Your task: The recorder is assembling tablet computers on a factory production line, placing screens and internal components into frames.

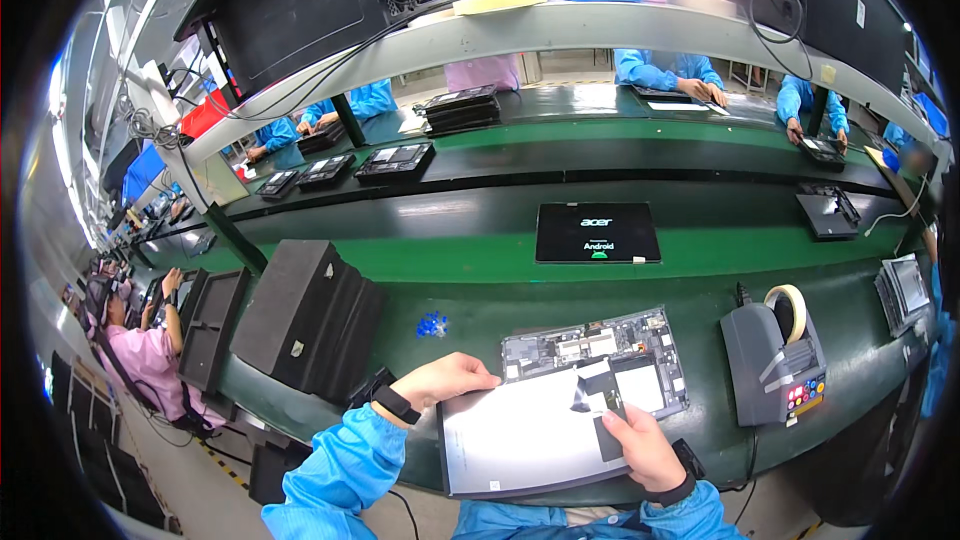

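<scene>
A flat silver panel point(520, 430), like the back of a screen, is tilted in front of me at the bench's near edge. My left hand point(450, 380) is closed at its upper left edge, fingertips pinched there. My right hand point(645, 448) grips its right side, thumb on top near a black strip point(607, 437) lying on the panel; the fingers underneath are hidden. Just beyond, partly covered by the panel, lies an opened device chassis point(640, 345) with exposed circuit boards. Small blue pieces point(432, 324) are scattered left of it.
Black foam blocks point(290, 310) are stacked at left, beside black trays point(213, 330). A grey tape dispenser point(770, 360) stands at right. A lit tablet point(598, 233) lies beyond, near the conveyor point(450, 202). Thin panels point(903, 295) are piled far right. Co-workers in blue sleeves point(660, 70) work opposite.
</scene>
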Available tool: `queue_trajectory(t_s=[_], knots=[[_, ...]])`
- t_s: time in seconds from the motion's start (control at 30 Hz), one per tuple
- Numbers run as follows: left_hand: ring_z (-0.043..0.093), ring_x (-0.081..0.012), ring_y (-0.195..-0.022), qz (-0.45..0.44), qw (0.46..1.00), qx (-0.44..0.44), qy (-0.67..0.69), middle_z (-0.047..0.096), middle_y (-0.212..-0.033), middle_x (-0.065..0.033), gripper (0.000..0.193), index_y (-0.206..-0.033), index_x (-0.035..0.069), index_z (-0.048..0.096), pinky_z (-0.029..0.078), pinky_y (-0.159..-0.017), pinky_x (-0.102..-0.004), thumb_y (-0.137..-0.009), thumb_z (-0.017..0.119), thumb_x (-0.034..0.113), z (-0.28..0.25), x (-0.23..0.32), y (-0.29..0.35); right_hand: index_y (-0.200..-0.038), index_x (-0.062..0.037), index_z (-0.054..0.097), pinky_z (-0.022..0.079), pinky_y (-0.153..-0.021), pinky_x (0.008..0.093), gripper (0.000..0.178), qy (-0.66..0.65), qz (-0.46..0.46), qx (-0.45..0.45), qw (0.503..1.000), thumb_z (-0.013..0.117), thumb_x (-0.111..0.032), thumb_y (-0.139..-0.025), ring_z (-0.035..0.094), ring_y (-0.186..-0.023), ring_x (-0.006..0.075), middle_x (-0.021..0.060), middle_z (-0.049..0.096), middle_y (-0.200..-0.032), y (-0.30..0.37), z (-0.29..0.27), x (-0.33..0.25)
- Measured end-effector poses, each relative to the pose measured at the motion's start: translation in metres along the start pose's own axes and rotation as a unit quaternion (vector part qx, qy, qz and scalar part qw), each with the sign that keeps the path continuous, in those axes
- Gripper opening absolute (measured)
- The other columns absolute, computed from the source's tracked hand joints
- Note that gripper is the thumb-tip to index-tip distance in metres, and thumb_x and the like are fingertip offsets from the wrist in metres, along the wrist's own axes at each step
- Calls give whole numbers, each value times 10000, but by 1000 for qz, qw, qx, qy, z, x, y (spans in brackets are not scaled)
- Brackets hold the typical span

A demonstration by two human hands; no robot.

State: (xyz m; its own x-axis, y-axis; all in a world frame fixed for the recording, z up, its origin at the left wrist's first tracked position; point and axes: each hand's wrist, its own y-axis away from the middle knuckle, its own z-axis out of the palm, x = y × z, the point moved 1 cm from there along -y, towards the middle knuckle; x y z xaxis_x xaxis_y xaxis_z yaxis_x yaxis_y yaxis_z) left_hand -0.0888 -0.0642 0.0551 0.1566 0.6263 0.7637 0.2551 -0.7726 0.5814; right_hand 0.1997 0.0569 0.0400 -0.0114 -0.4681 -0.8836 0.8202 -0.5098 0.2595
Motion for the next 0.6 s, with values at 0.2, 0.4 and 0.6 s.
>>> queue_trajectory(t_s=[0.2, 0.4, 0.6], knots=[[495, -54, -648, 10, 999, 51, -2, 585, -736, 22, 264, -782, 23, 618, 404, -563, -205, -859, 671, 270, 10, 7, 9, -1166, 59, 532, 435, -848, 247, 290, 0, -3, -2, 1000, 486, -143, -963, 541, -947, 95, 58, 613, -1065, -2, -2, 1], [605, -99, -730, 167, 967, 190, -40, 640, -797, -40, 175, -857, 7, 600, 503, -663, -239, -829, 692, 153, 27, 9, 14, -1164, 56, 535, 438, -845, 246, 285, -17, -2, 6, 1000, 491, -138, -960, 548, -953, 98, 57, 615, -1071, -4, 0, 0], [631, -157, -828, 256, 942, 209, -64, 629, -905, -82, 158, -892, -13, 603, 528, -742, -289, -827, 673, 113, 34, 6, 10, -1171, 46, 537, 440, -846, 245, 277, -36, 4, 10, 999, 505, -121, -952, 556, -955, 99, 56, 618, -1078, -5, -7, 4]])
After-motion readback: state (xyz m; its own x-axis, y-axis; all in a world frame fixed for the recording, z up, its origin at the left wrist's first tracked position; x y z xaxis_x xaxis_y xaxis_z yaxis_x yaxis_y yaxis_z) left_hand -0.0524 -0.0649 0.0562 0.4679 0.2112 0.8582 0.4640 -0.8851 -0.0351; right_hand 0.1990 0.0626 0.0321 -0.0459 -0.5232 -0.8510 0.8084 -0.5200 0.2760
